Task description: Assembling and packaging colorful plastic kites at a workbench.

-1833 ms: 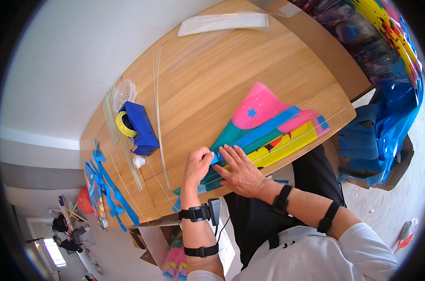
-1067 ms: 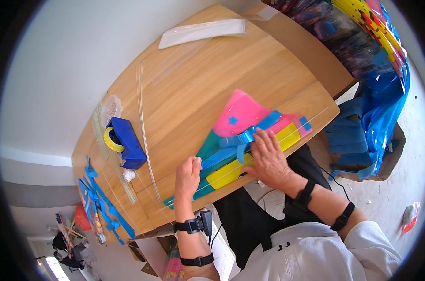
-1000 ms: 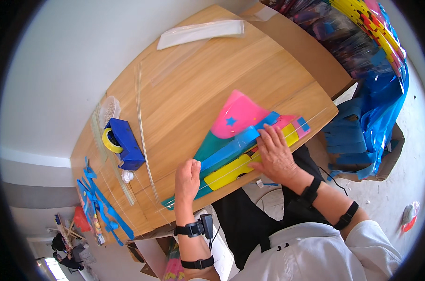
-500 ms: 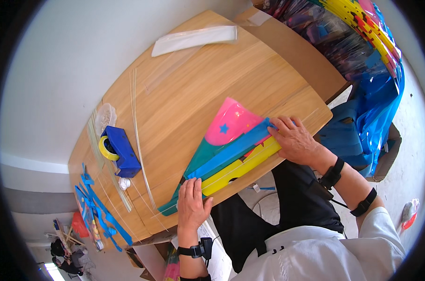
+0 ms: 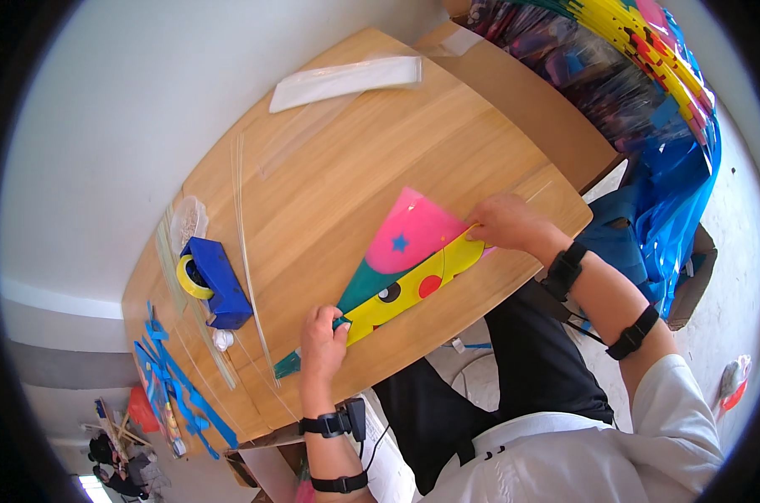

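Note:
A folded colourful plastic sheet (image 5: 401, 272), pink, green and yellow with a blue star and dots, lies on the wooden table (image 5: 338, 159) near its front edge. My left hand (image 5: 323, 344) presses down on the sheet's lower left end. My right hand (image 5: 504, 223) pinches the sheet's upper right end by the table's right corner. The yellow fold lies stretched between both hands.
A blue tape dispenser (image 5: 214, 281) with a yellow roll stands at the left. A clear bag (image 5: 344, 80) lies at the far edge. Blue strips (image 5: 174, 381) hang off the left end. A pile of colourful plastic (image 5: 631, 75) sits to the right.
My hands have moved apart along the sheet, the right one sliding to the right end. The blue strip is folded over, and a yellow face with dots now shows.

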A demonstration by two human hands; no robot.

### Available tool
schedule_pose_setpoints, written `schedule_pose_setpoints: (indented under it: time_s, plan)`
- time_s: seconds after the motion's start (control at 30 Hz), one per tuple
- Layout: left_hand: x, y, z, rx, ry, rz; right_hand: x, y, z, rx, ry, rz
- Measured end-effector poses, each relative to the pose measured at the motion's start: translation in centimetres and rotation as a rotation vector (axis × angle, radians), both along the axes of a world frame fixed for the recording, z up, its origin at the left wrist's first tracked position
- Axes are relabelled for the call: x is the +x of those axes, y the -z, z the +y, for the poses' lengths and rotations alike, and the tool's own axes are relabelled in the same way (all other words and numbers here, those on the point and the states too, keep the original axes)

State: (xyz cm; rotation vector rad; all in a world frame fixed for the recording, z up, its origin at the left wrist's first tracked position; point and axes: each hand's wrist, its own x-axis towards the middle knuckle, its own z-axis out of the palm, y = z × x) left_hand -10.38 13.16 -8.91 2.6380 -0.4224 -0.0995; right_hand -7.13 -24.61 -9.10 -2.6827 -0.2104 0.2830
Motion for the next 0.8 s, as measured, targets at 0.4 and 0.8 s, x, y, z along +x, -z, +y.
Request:
schedule_pose_setpoints:
  time_s: [0.4,0.8]
  plan:
    - [-2.6,1.1,0.0,0.056,0.1,-0.229,-0.9,-0.3,1.3,-0.039,-0.369,-0.521]
    - [7.0,0.8,0.9,0.02,-0.106,0.353,6.7,1.3,4.6,0.003,-0.316,-0.696]
